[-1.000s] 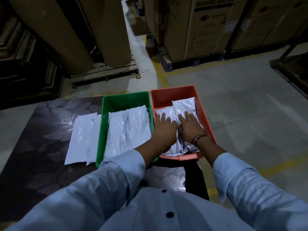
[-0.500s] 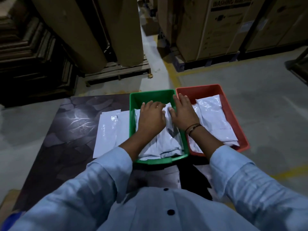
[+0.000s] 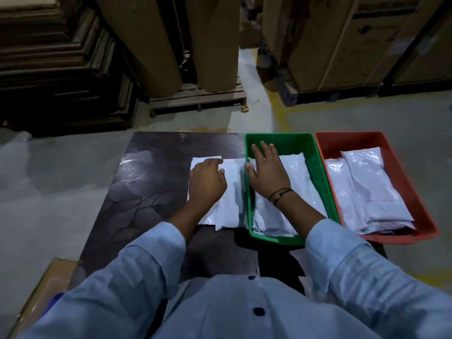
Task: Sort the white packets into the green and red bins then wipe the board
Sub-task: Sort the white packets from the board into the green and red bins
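Observation:
A dark patterned board [image 3: 146,187] lies on the floor in front of me. On it sit a green bin [image 3: 281,140] and, to its right, a red bin [image 3: 352,139], both holding white packets [image 3: 367,189]. A small pile of loose white packets [image 3: 230,204] lies on the board just left of the green bin. My left hand [image 3: 208,182] rests on top of this pile, fingers curled. My right hand [image 3: 266,172] lies flat, fingers spread, on the packets [image 3: 298,177] inside the green bin.
Large brown paper rolls [image 3: 151,45] stand on a wooden pallet [image 3: 198,99] behind the board. Stacked flat cardboard [image 3: 49,64] is at the far left, big cartons [image 3: 342,40] at the far right. A cardboard sheet [image 3: 44,289] lies at the near left.
Both hands have shifted left: from the red bin, to the green bin, and now the left hand is on the loose pile while the right stays in the green bin. My view panned left.

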Demonstrator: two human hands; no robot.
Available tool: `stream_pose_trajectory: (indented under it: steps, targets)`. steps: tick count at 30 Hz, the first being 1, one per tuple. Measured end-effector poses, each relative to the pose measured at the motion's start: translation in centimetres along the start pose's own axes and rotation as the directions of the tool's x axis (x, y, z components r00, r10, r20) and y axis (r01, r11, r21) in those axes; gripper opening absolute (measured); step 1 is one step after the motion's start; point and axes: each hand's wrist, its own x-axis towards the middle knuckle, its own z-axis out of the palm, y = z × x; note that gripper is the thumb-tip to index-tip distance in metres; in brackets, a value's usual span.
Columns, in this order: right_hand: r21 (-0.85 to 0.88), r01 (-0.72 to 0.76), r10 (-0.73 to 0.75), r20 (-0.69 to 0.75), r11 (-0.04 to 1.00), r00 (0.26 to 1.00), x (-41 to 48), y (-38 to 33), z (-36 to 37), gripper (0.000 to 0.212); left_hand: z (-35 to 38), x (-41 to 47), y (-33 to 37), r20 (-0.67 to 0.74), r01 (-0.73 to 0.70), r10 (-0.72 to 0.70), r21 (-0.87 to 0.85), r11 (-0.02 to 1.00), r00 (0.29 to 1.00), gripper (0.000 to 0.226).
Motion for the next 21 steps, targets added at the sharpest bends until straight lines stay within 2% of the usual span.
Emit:
stream_pose_trajectory:
  steps: [3,7,9,11,14,17,21]
  targets:
    - [-0.008,0.035,-0.035,0.010,0.999,0.999,0.4,-2.7,1.6,0.061,-0.5,-0.6,-2.8,0.073,0.078,-0.077,-0.005,0.997,0.994,0.039]
    - [-0.014,0.084,-0.084,0.006,0.996,0.996,0.6,-5.9,3.6,0.059,-0.1,-1.2,-5.8,0.129,0.107,-0.107,0.002,0.994,0.986,0.043]
    - [-0.016,0.095,-0.094,0.037,0.995,0.995,0.7,-7.1,4.6,0.060,0.5,-1.5,-6.8,0.201,0.136,-0.141,0.038,0.990,0.969,0.052]
    - [-0.043,0.097,-0.093,0.095,0.994,0.991,0.8,-7.9,5.7,0.063,1.2,-2.0,-7.5,0.329,0.206,-0.216,0.063,0.976,0.919,0.066]
    - [-0.023,-0.058,0.061,0.223,0.998,0.973,0.8,-9.0,7.4,0.070,2.1,-2.8,-8.5,0.463,0.241,-0.256,0.094,0.966,0.848,0.080]
    - [-0.082,-0.246,0.259,0.343,0.966,0.903,0.2,-9.4,9.2,0.083,2.6,-3.7,-9.5,0.470,0.169,-0.221,0.152,0.974,0.854,0.084]
    - [-0.152,-0.293,0.330,0.448,0.944,0.831,-1.3,-8.9,10.9,0.091,2.3,-3.9,-10.5,0.451,0.141,-0.213,0.186,0.972,0.867,0.086]
